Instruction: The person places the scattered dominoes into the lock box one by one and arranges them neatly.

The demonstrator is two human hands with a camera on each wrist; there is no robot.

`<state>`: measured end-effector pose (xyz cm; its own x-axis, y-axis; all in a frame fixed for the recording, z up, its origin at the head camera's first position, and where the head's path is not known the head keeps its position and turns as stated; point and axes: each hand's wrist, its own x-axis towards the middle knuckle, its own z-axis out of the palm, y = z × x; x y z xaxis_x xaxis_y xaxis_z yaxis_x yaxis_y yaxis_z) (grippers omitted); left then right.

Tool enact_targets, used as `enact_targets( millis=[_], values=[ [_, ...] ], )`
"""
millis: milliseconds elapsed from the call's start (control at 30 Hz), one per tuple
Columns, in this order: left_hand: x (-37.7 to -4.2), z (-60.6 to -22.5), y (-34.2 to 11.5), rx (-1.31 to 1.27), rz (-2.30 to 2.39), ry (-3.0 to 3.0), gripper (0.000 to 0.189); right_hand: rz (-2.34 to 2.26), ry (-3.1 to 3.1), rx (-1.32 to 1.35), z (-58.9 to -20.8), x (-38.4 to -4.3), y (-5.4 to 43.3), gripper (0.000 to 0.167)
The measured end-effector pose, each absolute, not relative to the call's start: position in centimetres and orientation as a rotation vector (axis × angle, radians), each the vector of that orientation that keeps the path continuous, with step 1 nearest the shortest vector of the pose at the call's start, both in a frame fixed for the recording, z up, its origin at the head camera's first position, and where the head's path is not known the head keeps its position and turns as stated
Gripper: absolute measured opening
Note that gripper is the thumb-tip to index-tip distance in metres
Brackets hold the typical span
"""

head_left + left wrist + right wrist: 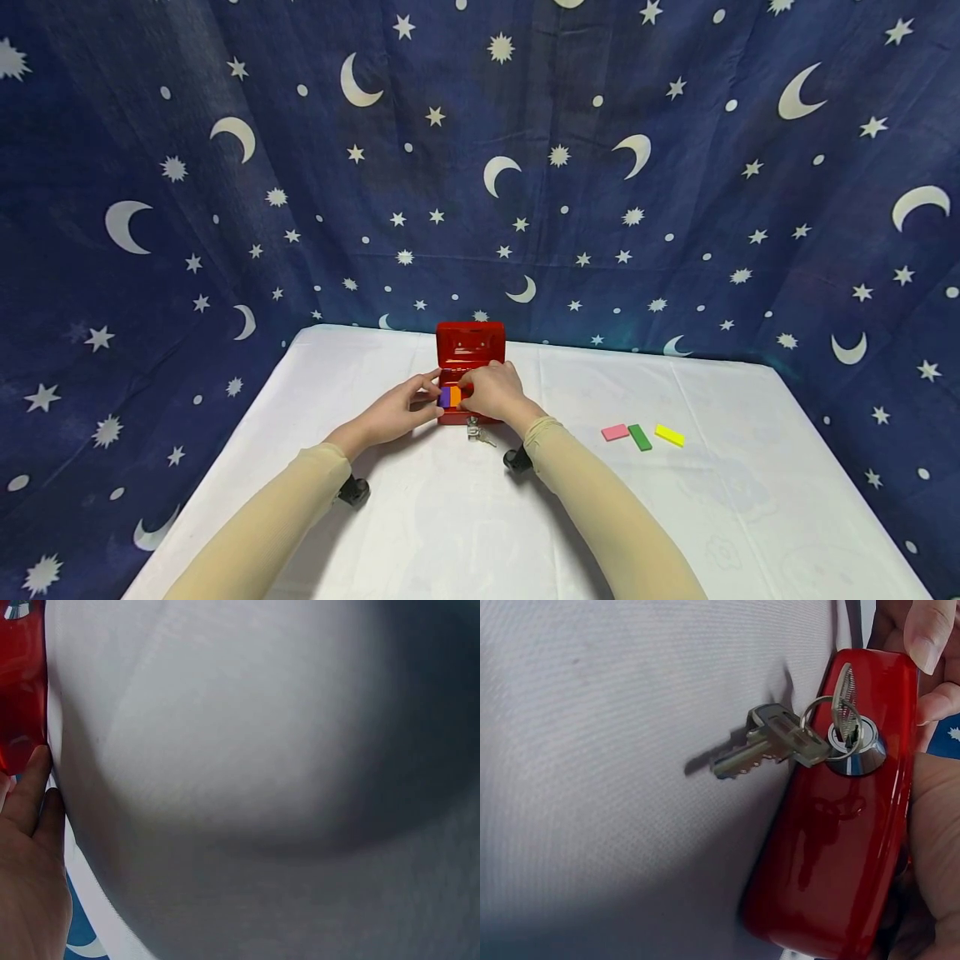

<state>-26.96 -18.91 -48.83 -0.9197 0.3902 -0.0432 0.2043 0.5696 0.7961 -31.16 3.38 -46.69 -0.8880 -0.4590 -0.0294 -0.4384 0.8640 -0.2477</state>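
Note:
A small red cash box point(471, 344) stands with its lid raised toward the back. Inside, a purple block point(445, 397) and an orange block point(455, 397) sit side by side at the left. My right hand point(495, 392) reaches in from the right, finger and thumb pinching the orange block. At the box's left side, my left hand point(401, 408) rests its fingertips on the rim, thumb at the front corner. In the right wrist view, one key point(845, 705) is in the front lock point(866, 759), and a second key point(769, 742) hangs from the ring.
To the right on the white tablecloth point(420, 517) lie a pink block point(615, 432), a green block point(640, 437) and a yellow block point(670, 435). A dark blue curtain point(450, 192) with moons and stars hangs behind and at the sides of the table.

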Motion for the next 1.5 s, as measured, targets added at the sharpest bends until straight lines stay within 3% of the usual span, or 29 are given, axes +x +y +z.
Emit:
enact_targets(
  millis=[1500],
  values=[
    [-26.96, -48.85, -19.0, 0.516, 1.243, 2.606, 0.031, -0.473, 2.969, -0.737, -46.56, -30.81, 3.76, 0.038]
  ],
)
